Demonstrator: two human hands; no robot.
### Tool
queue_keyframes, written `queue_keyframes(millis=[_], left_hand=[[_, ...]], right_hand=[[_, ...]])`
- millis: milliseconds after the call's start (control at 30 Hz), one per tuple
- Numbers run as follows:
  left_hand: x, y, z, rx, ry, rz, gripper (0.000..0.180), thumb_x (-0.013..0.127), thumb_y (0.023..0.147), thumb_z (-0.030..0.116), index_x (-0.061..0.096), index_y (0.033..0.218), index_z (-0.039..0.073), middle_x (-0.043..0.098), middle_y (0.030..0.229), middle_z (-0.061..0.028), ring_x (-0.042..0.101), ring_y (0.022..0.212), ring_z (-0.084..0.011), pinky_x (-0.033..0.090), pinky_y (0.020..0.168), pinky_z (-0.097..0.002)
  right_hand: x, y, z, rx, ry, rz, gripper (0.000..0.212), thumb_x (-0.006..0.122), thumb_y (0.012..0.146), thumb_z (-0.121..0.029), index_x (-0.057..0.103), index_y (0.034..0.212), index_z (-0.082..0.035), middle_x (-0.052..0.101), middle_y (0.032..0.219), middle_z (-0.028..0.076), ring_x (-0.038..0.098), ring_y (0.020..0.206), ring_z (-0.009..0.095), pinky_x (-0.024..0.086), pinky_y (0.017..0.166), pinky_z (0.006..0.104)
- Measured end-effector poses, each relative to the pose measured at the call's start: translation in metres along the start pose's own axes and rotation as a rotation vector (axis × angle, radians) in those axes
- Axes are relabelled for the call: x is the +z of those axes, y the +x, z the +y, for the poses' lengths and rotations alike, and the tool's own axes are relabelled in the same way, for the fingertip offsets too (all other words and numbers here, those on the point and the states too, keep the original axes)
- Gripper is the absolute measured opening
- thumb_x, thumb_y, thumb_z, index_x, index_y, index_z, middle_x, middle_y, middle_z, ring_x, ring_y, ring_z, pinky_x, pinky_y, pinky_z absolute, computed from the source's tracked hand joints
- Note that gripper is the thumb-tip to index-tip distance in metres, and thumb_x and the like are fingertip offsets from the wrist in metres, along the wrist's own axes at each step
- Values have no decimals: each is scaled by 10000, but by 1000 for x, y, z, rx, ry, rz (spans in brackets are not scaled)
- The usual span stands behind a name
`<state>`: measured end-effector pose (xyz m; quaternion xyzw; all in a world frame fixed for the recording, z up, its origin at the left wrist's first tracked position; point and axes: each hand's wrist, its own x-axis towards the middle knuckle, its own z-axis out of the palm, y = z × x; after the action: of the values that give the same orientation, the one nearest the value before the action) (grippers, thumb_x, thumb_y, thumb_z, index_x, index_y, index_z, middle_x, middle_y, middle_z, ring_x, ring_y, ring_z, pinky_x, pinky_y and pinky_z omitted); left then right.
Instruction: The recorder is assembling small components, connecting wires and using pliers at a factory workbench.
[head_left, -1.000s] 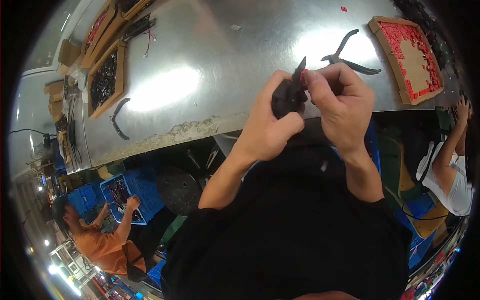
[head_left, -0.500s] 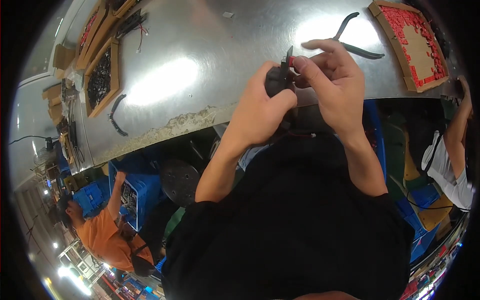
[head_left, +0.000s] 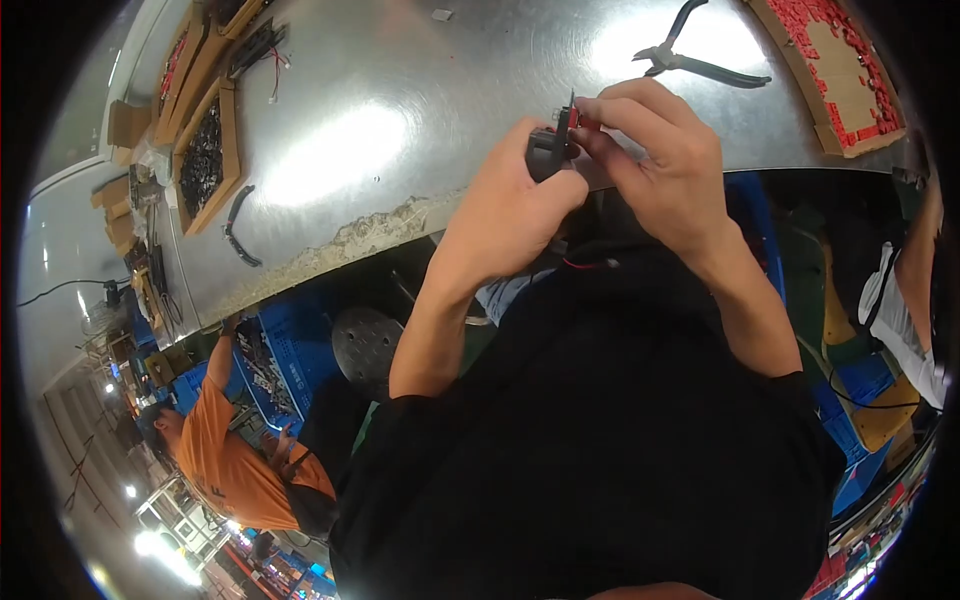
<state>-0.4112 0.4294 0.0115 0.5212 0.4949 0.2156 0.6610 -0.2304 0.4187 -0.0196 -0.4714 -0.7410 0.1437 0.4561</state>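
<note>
My left hand (head_left: pixel 505 215) is wrapped round a black plastic part (head_left: pixel 545 154) above the near edge of the metal table. Thumb and fingers of my right hand (head_left: pixel 665 170) pinch a small red piece (head_left: pixel 588 122) against the right side of that part. Whether the piece is seated in it, I cannot tell. Beyond my right hand lie cutting pliers (head_left: pixel 708 70) with dark handles, their jaws spread. A thin red wire (head_left: pixel 590 265) with a pale end shows below my hands, in front of my dark shirt.
At the right stands a cardboard tray (head_left: pixel 828 128) of small red pieces. A box (head_left: pixel 232 150) of black parts is at the left, with a second pair of pliers (head_left: pixel 236 228) beside it. A person in orange (head_left: pixel 215 450) works at blue crates (head_left: pixel 285 350); another person's arm shows far right.
My right fingers have closed in more tightly around the red piece. The view has shifted a little, exposing the pliers' jaws. The person in orange has bent and moved an arm.
</note>
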Motion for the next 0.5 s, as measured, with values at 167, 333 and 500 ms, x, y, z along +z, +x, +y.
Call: queue_keyframes(millis=[167,333,500], left_hand=[[13,1,11,26,548,177,380,630,798,175,473,1003,-104,621,833,-262,634,818,-407,502,731,-469],[25,8,5,106,806,209,431,666,780,169,440,995,-128,598,884,-342,622,856,-493,516,765,-516],[24,13,-8,164,1044,198,441,691,766,154,443,1006,-121,589,887,-323,636,847,-466,546,736,-498]], right_hand=[[18,-18,1,127,-74,134,348,734,772,1,670,1112,-38,689,852,83,670,756,243,527,647,317],[40,-35,11,282,65,329,649,743,743,-54,535,1357,-56,700,823,61,661,721,224,485,780,345],[53,-50,14,232,-208,279,848,733,734,-47,383,1505,-3,712,919,60,638,878,187,360,943,359]])
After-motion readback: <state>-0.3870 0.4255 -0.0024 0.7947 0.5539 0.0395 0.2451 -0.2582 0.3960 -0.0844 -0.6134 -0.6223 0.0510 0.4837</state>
